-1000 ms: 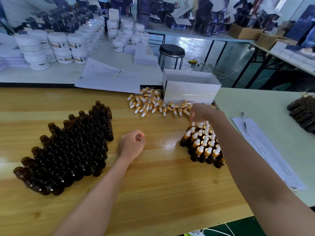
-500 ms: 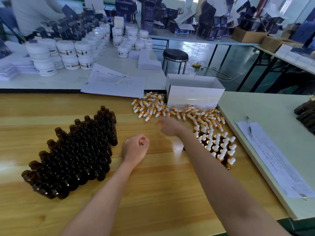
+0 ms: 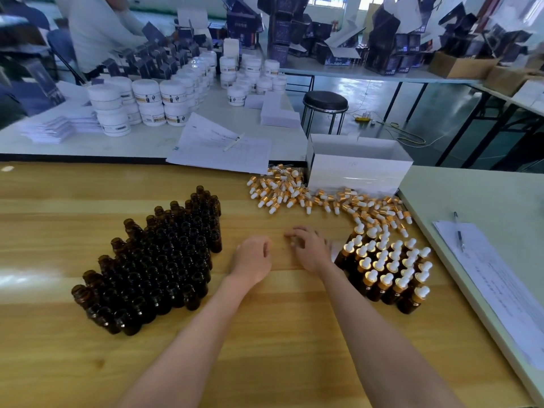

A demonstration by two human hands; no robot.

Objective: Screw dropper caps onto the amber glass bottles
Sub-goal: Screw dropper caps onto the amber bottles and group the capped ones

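Uncapped amber bottles (image 3: 153,260) stand upright in a tight block at the left of the wooden surface (image 3: 265,348), open mouths up. Behind them, on a white surface (image 3: 44,145), white jars (image 3: 147,101) are stacked 2 high. A printed sheet (image 3: 206,142) with a white pen (image 3: 234,141) on it overhangs that surface's near edge.

Just right of the bottle block, and apart from it, the left hand (image 3: 253,257) rests on the wood with its fingers curled closed into a fist. Near it is the right hand (image 3: 310,250), low over the wood. Its fingers (image 3: 294,234) are bent and spread, tips pointing toward the left hand, and blur hides whether they pinch anything. The 2 hands do not touch.

Farther back, loose dropper caps (image 3: 309,195) with gold collars and white bulbs lie in a scattered band. It runs from the sheet's edge along the front of a white box (image 3: 356,172), then curves down to the right. A black stool (image 3: 325,103) stands on the floor beyond the box.

Just right of the right wrist, capped bottles (image 3: 388,269) stand in a close group, each wearing a dropper cap. At the far right a pale green surface (image 3: 471,195) adjoins the wood and carries a paper form (image 3: 494,284) with a dark pen (image 3: 458,231) lying on it.
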